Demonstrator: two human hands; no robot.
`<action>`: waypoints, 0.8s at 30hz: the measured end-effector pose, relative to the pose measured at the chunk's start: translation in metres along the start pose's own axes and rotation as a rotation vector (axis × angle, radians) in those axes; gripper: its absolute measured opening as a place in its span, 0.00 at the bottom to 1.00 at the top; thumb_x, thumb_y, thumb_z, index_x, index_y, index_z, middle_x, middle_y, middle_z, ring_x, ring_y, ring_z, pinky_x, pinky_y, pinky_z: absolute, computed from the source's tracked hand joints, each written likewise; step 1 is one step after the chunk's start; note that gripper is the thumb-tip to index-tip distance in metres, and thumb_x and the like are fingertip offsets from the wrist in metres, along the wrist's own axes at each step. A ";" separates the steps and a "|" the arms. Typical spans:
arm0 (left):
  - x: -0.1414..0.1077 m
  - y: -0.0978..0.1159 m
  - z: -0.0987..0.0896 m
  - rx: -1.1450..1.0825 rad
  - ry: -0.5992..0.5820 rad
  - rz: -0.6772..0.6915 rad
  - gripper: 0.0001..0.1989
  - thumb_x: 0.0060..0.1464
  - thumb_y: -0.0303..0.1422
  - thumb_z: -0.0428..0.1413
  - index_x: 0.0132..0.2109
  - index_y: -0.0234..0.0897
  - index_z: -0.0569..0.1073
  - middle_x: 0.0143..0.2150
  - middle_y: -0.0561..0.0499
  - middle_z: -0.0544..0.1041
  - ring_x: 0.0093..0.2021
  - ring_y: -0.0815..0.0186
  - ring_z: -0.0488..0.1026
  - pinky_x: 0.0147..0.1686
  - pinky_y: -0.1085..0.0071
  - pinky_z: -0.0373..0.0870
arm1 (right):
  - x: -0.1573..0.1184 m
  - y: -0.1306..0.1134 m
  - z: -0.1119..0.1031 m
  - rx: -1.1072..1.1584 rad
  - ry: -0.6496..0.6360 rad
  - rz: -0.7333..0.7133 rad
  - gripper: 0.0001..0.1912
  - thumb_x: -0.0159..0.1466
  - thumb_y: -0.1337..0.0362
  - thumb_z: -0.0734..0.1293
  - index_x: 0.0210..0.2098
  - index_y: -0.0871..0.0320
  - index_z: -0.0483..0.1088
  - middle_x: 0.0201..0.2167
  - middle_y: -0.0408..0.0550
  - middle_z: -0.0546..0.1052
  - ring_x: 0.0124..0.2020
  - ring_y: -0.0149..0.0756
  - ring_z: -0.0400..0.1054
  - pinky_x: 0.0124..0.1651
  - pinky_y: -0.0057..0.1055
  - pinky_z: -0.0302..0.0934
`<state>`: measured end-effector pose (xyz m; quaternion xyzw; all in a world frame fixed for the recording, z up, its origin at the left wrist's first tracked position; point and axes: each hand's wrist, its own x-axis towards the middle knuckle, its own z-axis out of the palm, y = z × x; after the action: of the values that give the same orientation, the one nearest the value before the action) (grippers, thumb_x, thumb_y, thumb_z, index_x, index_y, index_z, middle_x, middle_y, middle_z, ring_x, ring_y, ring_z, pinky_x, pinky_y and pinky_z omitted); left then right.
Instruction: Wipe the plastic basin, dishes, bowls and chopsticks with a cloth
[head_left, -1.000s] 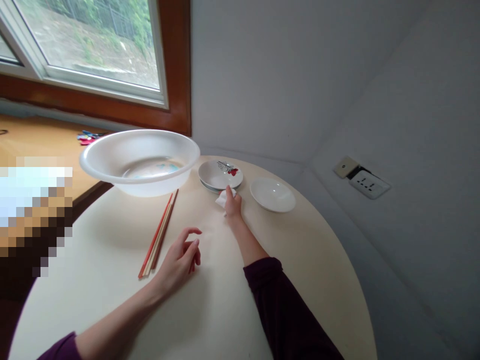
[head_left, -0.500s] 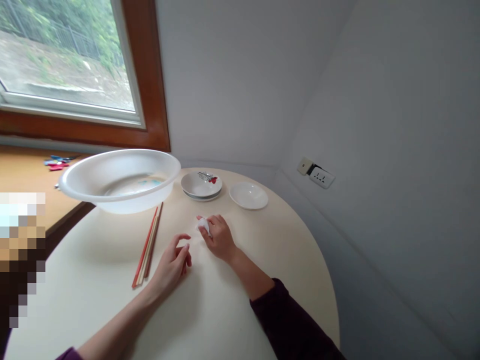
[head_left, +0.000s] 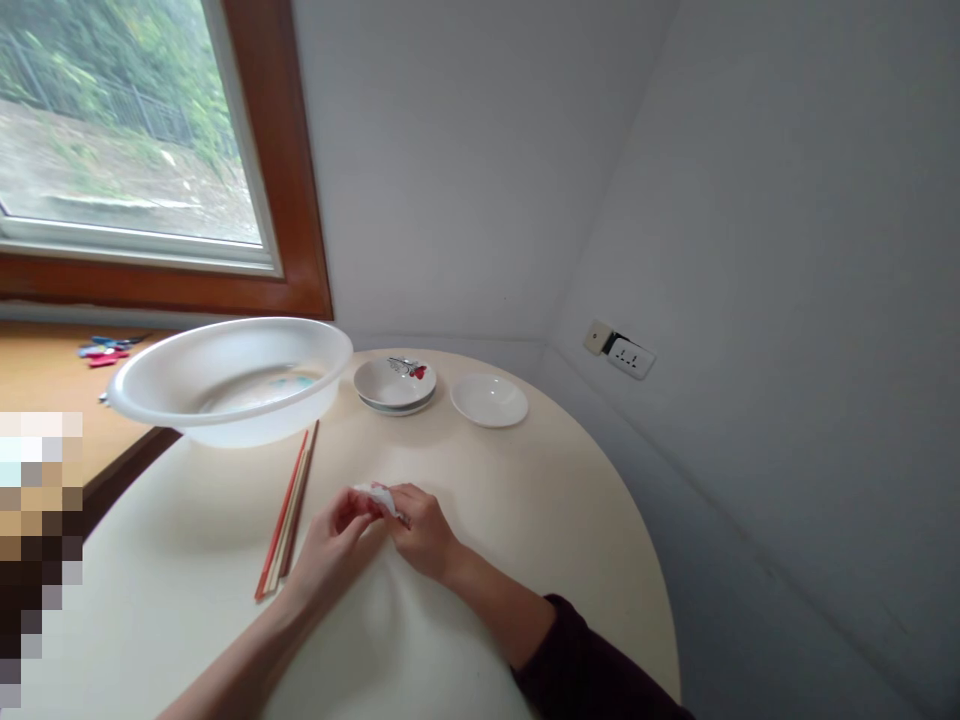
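Note:
Between my two hands is a crumpled white tissue [head_left: 379,496], low over the pale round table [head_left: 525,560]. My right hand [head_left: 424,530] is closed on its right side. The fingers of my left hand [head_left: 337,525] are curled and pinch its left end. Several chopsticks [head_left: 289,515], red, pale and dark brown, lie side by side just left of my left hand. Beyond my hands are stacked dishes [head_left: 394,384] with a red and black flower pattern on top, and a plain white dish [head_left: 489,400] to their right.
A large translucent basin [head_left: 247,420] stands at the table's back left. Behind it, a wooden surface [head_left: 45,370] holds small blue and red items [head_left: 109,350] under the window. A power socket [head_left: 630,357] is on the right wall.
My left hand has moved to the tissue and taken hold of its left end. My right hand has come nearer with the tissue. The view has shifted slightly.

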<state>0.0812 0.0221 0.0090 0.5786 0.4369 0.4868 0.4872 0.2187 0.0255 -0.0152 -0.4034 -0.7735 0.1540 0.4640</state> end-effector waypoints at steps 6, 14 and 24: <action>0.001 -0.006 -0.002 -0.011 -0.020 -0.065 0.07 0.44 0.36 0.55 0.27 0.36 0.68 0.29 0.51 0.73 0.34 0.62 0.72 0.37 0.67 0.67 | 0.025 0.037 -0.041 -0.312 0.205 -0.146 0.21 0.64 0.70 0.54 0.54 0.54 0.65 0.48 0.51 0.74 0.51 0.37 0.66 0.52 0.38 0.58; 0.001 -0.007 0.002 0.044 -0.027 -0.101 0.08 0.43 0.37 0.53 0.27 0.38 0.66 0.26 0.52 0.72 0.32 0.62 0.71 0.34 0.68 0.66 | 0.034 0.104 -0.099 -0.910 0.188 0.146 0.17 0.64 0.69 0.57 0.51 0.58 0.66 0.46 0.53 0.74 0.52 0.40 0.64 0.60 0.45 0.40; 0.001 -0.002 0.004 0.063 -0.009 -0.109 0.06 0.41 0.36 0.52 0.24 0.39 0.65 0.23 0.54 0.70 0.29 0.62 0.70 0.30 0.69 0.65 | 0.030 0.121 -0.103 -0.944 0.126 0.402 0.11 0.61 0.70 0.61 0.42 0.56 0.70 0.38 0.50 0.75 0.44 0.42 0.63 0.53 0.47 0.50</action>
<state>0.0855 0.0230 0.0074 0.5711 0.4809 0.4429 0.4964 0.3563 0.1103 -0.0172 -0.7179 -0.6366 -0.1503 0.2382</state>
